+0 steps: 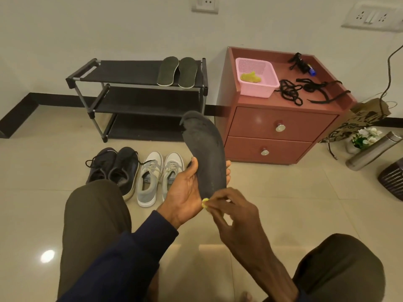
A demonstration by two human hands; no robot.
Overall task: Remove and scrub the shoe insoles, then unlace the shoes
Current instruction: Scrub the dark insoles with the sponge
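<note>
My left hand (185, 188) grips a dark grey insole (205, 153) near its heel and holds it upright, toe end up and slightly bent. My right hand (231, 212) pinches a small yellow scrubber (205, 203) against the insole's lower end. On the floor stand a pair of dark shoes (115, 168) and a pair of white-grey shoes (159, 175), both laced. Two more insoles (177, 71) lie on the top shelf of the black shoe rack (122, 73).
A reddish bedside cabinet (281, 125) carries a pink basket (256, 77) with a yellow cloth and several loose black laces (305, 90). A steel bottle (373, 149), a paper bag and white flowers sit at the right. My knees frame the lower view.
</note>
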